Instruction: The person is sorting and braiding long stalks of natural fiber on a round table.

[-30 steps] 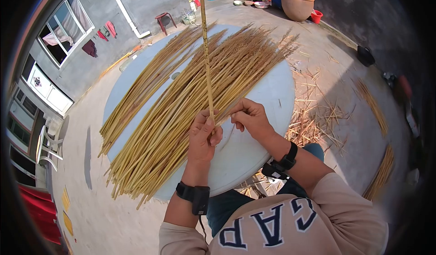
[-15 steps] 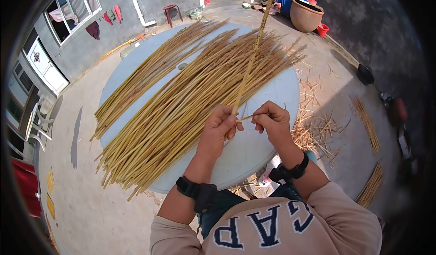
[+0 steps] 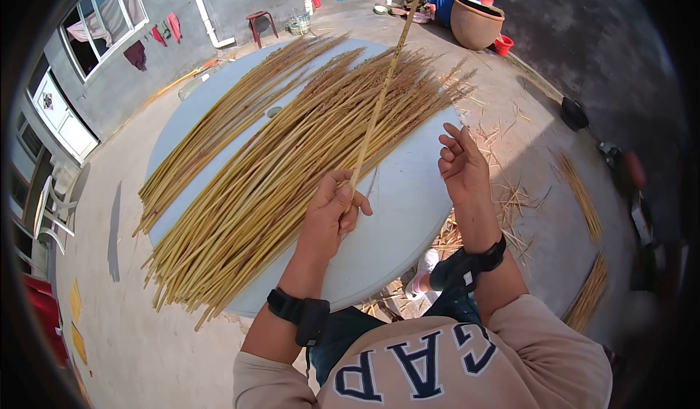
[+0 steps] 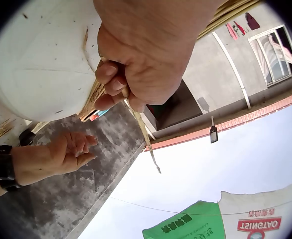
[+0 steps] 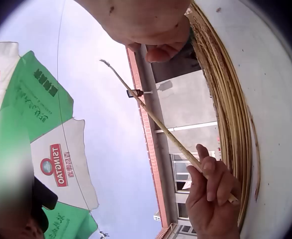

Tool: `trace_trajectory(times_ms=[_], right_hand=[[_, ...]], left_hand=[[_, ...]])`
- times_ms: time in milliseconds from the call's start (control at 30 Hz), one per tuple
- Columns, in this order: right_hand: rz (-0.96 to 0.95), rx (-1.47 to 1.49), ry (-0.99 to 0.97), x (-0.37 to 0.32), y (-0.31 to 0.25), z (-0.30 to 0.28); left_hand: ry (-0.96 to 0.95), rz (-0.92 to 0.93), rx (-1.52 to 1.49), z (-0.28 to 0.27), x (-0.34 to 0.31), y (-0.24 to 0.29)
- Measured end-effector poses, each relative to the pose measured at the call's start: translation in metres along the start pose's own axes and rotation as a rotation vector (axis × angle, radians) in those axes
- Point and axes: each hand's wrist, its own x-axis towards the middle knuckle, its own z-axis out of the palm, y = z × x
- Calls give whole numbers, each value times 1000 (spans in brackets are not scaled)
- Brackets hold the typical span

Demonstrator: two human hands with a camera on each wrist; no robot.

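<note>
One long stalk (image 3: 377, 110) slants up and away from the left hand (image 3: 332, 208), whose thumb and fingers pinch it near its lower end. In the right wrist view the same stalk (image 5: 166, 130) crosses the sky, its cut end showing below the left hand (image 5: 213, 199). The right hand (image 3: 465, 165) is raised by the table's right edge, fingers loosely bent and nothing seen in them; it also shows in the left wrist view as a right hand (image 4: 71, 152). Beside the left hand lies a wide pile of stalks (image 3: 284, 168) with brown feathery tops.
A round pale table (image 3: 408, 212) bears the pile and a smaller bundle of stalks (image 3: 211, 128) at its left. Stalk scraps (image 3: 514, 208) litter the ground at the right, near two bundles. Farther back stand a clay pot (image 3: 476, 22), a red bucket (image 3: 503, 44) and a stool (image 3: 262, 26).
The right hand has let go of the thin strip it pinched beside the stalk and moved away to the right and up. The left hand still grips the stalk, which has changed its lean.
</note>
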Motion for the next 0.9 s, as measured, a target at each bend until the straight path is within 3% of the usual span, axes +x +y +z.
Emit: trace_trajectory(times_ms=[133,233,333,400,433,500,600,733,900], right_hand=[[183,-535,-502,-40,46,31],[189,-575,-599,-40,71,32],[114,-519,-519,-35,77,31],[48,-526,-498,-31,80,28],[-14,-539,-477,-30,80,26],[9,-528,-469,-31,81,24],[46,-502,-471,-32,80,23],[84,-454,-485,-33,79,20],[130,-449,-445,-36,75,21]], left_hand=[[-27,-44,15,-4,-1,-3],[-42,-84,77,-8,1,-5],[10,-34,149,-4,1,-8],[140,55,446,4,-1,-10],[139,54,441,4,-2,-10],[167,73,804,2,-3,-11],[204,174,840,-4,-1,-15],[216,137,864,3,-3,-12],[239,283,1117,0,-2,-16]])
